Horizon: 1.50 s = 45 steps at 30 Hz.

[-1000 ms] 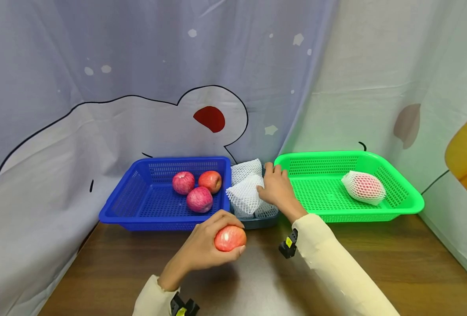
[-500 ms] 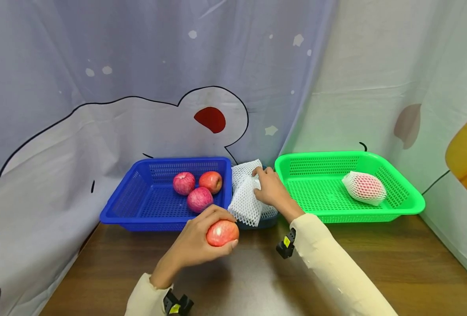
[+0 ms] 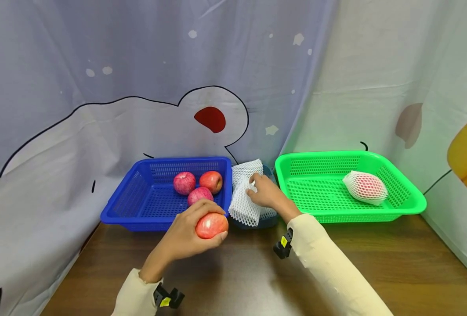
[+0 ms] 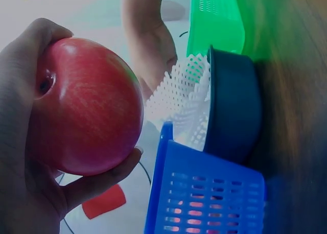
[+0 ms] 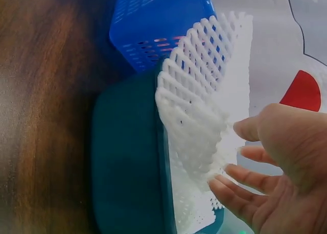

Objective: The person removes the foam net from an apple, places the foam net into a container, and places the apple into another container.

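My left hand (image 3: 179, 235) grips a red apple (image 3: 211, 225) from its left side, held up in front of the blue basket; the left wrist view shows the apple's stem hollow between thumb and fingers. My right hand (image 3: 268, 192) reaches over the dark teal bin (image 5: 127, 157) between the two baskets. Its fingertips are right at the edge of a white foam fruit net (image 5: 191, 114), thumb and fingers apart and loosely bent. That net leans over the bin's front rim, and another foam net (image 3: 253, 167) lies behind it.
The blue basket (image 3: 122, 204) on the left holds 3 apples, the front apple (image 3: 200, 195) partly behind my left hand. To the right, a green basket (image 3: 316, 188) holds an apple in a foam net (image 3: 365, 188). A wooden table (image 3: 336, 259) lies beneath, with a printed curtain behind.
My left hand has moved left with the apple. The right hand has shifted left and down over the bin, and the front foam net has been turned to stand steeper over the rim.
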### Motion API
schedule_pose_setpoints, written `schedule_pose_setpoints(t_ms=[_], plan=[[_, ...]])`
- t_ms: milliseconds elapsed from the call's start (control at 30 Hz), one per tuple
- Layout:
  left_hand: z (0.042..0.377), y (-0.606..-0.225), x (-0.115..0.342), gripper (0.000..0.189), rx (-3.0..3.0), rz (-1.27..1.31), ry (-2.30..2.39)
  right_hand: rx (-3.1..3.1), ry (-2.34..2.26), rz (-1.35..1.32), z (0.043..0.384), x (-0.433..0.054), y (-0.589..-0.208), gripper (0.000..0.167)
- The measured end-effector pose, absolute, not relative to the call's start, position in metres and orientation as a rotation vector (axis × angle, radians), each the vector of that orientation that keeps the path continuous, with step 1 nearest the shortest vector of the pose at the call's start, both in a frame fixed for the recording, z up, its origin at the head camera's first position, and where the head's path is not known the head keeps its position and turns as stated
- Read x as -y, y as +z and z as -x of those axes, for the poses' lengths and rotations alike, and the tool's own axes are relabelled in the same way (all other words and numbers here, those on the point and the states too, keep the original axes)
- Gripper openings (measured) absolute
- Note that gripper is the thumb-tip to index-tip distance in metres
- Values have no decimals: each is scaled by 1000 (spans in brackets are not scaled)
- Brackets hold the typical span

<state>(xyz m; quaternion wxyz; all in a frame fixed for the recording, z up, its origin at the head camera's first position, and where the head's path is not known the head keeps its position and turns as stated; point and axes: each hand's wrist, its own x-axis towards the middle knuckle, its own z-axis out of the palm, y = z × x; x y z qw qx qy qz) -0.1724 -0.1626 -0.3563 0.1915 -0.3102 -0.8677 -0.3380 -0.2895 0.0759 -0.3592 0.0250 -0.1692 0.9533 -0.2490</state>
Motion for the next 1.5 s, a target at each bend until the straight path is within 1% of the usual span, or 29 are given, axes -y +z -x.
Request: schedule_pose_setpoints(t_ms=[200,367,600,700,1067,1267,1500], plan=[[176,-355,167,42,2443,853,-921,-2854,-650,492,293,-77,-361,36],[183,-353,172,42,2461,828,-893,-2753,-518,458,298,-82,-359,43],[190,-349,177,41,2487,820,-843,-2640,-364,499,308,-86,-359,57],[194,-348,179,41,2490,827,-835,-2607,-309,508,311,-86,-359,60],[208,-344,191,42,2474,897,-847,-2589,-248,477,305,-82,-353,61],[214,-343,196,41,2511,885,-832,-2570,-209,462,300,-80,-349,57],[215,-341,204,43,2563,829,-809,-2538,-62,434,294,-79,-344,50]])
